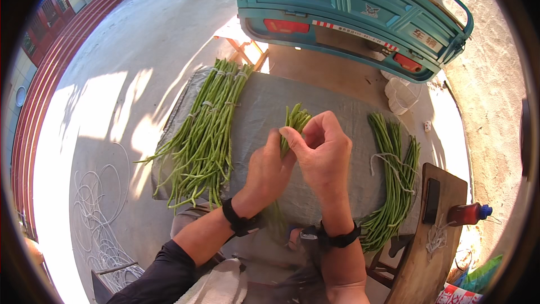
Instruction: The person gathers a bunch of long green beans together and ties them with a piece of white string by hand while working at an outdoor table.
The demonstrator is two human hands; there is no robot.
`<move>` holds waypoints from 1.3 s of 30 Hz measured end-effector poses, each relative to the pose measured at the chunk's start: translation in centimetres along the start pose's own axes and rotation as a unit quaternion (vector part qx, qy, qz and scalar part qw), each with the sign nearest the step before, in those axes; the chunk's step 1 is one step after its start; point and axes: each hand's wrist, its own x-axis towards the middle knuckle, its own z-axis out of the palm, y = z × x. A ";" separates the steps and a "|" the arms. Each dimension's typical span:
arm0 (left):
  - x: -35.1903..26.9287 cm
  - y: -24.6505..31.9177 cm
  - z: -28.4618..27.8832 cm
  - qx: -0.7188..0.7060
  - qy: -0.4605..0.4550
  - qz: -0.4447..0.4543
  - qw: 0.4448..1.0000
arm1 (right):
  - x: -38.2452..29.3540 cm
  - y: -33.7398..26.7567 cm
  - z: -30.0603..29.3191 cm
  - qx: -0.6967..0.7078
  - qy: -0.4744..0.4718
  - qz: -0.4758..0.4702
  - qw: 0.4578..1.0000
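Observation:
My left hand (266, 168) is closed around a small bundle of yardlong beans (296, 119), whose ends stick up past my fingers. Close against it, my right hand (325, 152) has its thumb and forefinger drawn together at the bundle; whether a tie is pinched there is hidden. Blurred bean ends (276, 219) hang below my left wrist. To the left, tied bundles of yardlong beans (211, 131) lie side by side on a grey sheet-covered table (265, 93). More long beans (390, 185) rest at the table's right side, with white string (394, 160) lying across them.
A wooden bench (451, 190) at the right bears a dark phone (431, 200), scraps of white string (436, 236) and a blue-capped bottle of dark red liquid (466, 214). Tangled white cord (101, 228) covers the ground at lower left. Beyond the table stands a teal cargo tricycle (337, 4).

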 end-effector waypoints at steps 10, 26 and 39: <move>0.0 -0.2 0.4 0.014 0.034 0.013 0.999 | -0.2 0.7 0.7 0.093 -0.028 0.033 0.995; 0.0 0.6 -0.3 -0.347 -0.103 -0.076 0.929 | 1.4 1.9 -3.4 0.283 -0.070 0.072 0.954; -0.4 0.9 -2.1 -0.615 -0.294 -0.172 0.711 | 1.5 1.7 -3.7 0.345 -0.218 0.143 0.902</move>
